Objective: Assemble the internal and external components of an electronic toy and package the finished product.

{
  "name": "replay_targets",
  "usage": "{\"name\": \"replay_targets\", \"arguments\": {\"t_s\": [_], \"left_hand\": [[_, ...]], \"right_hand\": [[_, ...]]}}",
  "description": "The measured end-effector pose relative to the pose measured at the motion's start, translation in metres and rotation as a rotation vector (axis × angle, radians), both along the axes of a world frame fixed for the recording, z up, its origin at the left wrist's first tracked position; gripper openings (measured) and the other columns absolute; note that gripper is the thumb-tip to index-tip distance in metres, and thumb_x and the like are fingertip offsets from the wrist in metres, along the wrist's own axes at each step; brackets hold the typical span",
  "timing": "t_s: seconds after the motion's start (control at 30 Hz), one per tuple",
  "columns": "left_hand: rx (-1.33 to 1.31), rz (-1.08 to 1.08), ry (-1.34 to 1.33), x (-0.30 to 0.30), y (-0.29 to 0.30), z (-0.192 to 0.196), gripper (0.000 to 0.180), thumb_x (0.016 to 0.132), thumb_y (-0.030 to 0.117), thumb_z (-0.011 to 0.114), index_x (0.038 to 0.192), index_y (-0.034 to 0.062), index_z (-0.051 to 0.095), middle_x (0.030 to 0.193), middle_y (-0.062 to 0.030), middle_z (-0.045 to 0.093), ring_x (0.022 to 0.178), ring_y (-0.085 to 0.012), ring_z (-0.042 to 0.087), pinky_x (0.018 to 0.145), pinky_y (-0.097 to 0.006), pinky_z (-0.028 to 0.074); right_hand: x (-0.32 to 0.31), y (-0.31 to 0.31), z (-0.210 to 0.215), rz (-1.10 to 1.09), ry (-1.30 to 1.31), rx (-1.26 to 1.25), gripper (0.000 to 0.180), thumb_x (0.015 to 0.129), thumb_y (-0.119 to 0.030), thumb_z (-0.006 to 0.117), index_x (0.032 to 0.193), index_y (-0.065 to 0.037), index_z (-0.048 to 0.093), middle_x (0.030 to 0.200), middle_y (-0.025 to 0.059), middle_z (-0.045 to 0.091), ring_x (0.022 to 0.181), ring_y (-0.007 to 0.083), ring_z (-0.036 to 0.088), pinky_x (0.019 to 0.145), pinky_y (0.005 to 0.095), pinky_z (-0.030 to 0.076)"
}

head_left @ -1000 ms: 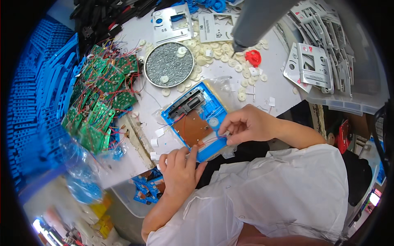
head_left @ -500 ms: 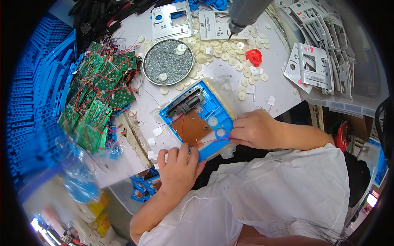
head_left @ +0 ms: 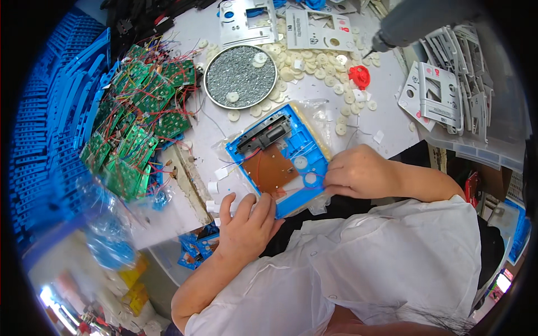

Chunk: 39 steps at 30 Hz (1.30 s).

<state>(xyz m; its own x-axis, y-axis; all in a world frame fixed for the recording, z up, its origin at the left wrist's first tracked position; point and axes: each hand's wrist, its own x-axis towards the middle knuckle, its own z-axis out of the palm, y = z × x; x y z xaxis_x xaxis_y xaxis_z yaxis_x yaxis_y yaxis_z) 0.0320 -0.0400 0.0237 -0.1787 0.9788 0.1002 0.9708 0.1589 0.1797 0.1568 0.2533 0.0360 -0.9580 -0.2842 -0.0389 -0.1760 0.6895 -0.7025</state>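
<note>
A blue plastic housing [head_left: 305, 143] lies open on the white bench in front of me, with a brown circuit board [head_left: 270, 168], a black part [head_left: 263, 134] and thin red and blue wires inside. My left hand [head_left: 246, 224] rests on the housing's near left corner, fingers spread and pressing it down. My right hand [head_left: 358, 172] sits at the housing's right edge, fingertips pinched together by a white round disc [head_left: 310, 179]. What the fingers pinch is hidden.
A round metal dish of screws [head_left: 240, 75] stands behind the housing. Green circuit boards with wires [head_left: 137, 123] are heaped at the left beside stacked blue housings [head_left: 50, 129]. White discs [head_left: 314, 61], grey metal plates [head_left: 440, 92], a red part [head_left: 359, 77] and a hanging power screwdriver [head_left: 414, 22] lie beyond.
My right hand came down from above the housing to its right edge. The left hand kept its place on the near corner. The view shifted slightly.
</note>
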Motion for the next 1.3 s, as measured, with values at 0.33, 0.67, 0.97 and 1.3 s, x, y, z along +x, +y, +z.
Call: {"name": "replay_targets", "arguments": {"t_s": [0.33, 0.67, 0.97, 1.3], "left_hand": [[0.115, -0.071, -0.066, -0.006, -0.009, -0.016, 0.051, 0.073, 0.031, 0.086, 0.116, 0.008, 0.073, 0.123, -0.0019, 0.064, 0.106, -0.0225, 0.061, 0.105, -0.052, 0.038], [0.07, -0.068, -0.117, -0.004, 0.003, 0.0, 0.045, 0.073, 0.024, 0.085, 0.114, 0.0102, 0.074, 0.123, -0.0023, 0.067, 0.104, -0.0227, 0.062, 0.101, -0.05, 0.04], [0.294, -0.093, -0.214, 0.035, 0.056, -0.013, 0.042, 0.077, 0.025, 0.081, 0.116, 0.0108, 0.074, 0.118, -0.0025, 0.067, 0.1, -0.0217, 0.062, 0.098, -0.049, 0.037], [0.247, -0.097, -0.171, 0.041, 0.061, -0.024, 0.046, 0.079, 0.028, 0.08, 0.121, 0.0105, 0.074, 0.122, -0.001, 0.065, 0.103, -0.0195, 0.06, 0.102, -0.053, 0.033]], "right_hand": [[-0.013, 0.011, -0.01, 0.172, 0.087, 0.0, 0.015, 0.084, -0.022, 0.075, 0.08, -0.011, 0.066, 0.073, 0.0052, 0.063, 0.071, 0.0265, 0.066, 0.059, 0.0417, 0.051], [0.003, 0.017, -0.035, 0.239, 0.36, 0.097, 0.017, 0.088, -0.023, 0.078, 0.095, -0.01, 0.07, 0.07, 0.0004, 0.057, 0.063, 0.0169, 0.061, 0.048, 0.0355, 0.046], [0.02, 0.012, -0.017, -0.205, -0.23, -0.209, 0.023, 0.088, -0.016, 0.077, 0.108, -0.012, 0.067, 0.057, 0.0013, 0.058, 0.051, 0.0228, 0.059, 0.052, 0.0361, 0.043], [0.008, 0.011, -0.008, -0.275, -0.505, -0.356, 0.02, 0.088, -0.017, 0.075, 0.102, -0.008, 0.064, 0.063, 0.0061, 0.064, 0.056, 0.0249, 0.062, 0.057, 0.0386, 0.045]]}}
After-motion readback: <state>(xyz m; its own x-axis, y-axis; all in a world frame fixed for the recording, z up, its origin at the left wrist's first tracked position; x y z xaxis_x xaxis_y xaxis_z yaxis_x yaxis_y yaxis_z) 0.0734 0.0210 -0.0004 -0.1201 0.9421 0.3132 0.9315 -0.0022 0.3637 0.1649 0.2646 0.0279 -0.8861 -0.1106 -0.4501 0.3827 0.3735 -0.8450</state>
